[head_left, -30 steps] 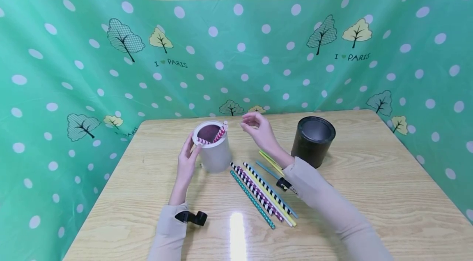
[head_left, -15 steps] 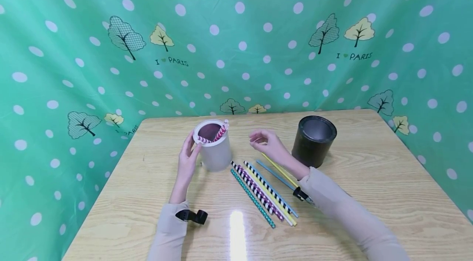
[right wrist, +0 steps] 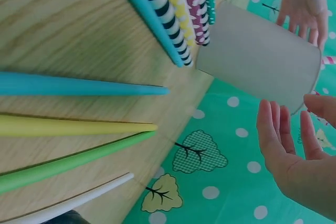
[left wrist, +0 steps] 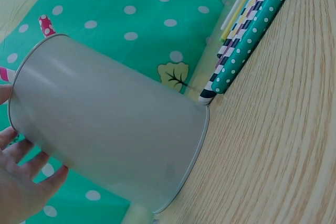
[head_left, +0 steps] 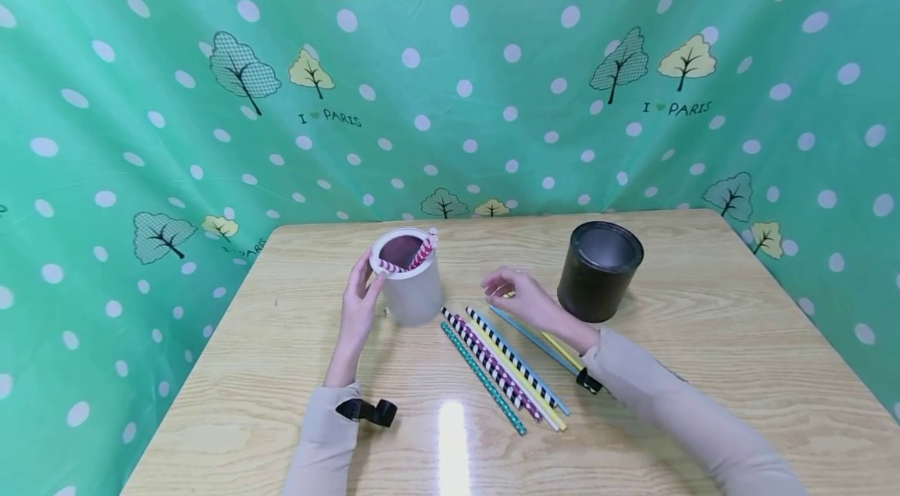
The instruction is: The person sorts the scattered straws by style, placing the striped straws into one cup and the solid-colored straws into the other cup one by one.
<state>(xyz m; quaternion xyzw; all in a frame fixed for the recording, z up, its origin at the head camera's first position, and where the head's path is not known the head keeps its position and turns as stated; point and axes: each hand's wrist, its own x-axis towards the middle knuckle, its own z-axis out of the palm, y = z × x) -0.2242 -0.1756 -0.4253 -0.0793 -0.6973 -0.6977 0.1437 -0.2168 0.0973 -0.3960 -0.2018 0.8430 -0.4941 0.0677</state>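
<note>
My left hand (head_left: 357, 314) holds a white can (head_left: 413, 299) near its rim, fingers and thumb around the side. Inside the can lean a red-and-white paper straw (head_left: 423, 251) and a pink striped straw (head_left: 391, 267). My right hand (head_left: 527, 301) hovers above the table with bent, relaxed fingers and nothing in them. Beneath its wrist lie loose straws; the right wrist view shows a blue straw (right wrist: 84, 85), a yellow straw (right wrist: 79, 125), a green straw (right wrist: 79, 161) and a white straw (right wrist: 79, 200). To its left lies a row of patterned straws, a teal dotted straw (head_left: 483, 379) outermost.
A black can (head_left: 598, 285) stands upright at the right, beyond the right hand. The wooden table (head_left: 281, 371) ends at a green dotted cloth (head_left: 450, 105) hanging behind it. Black straps with small cameras sit on both wrists.
My right hand has moved away from the white can, to the right and down toward the loose straws. The left hand and white can have stayed put.
</note>
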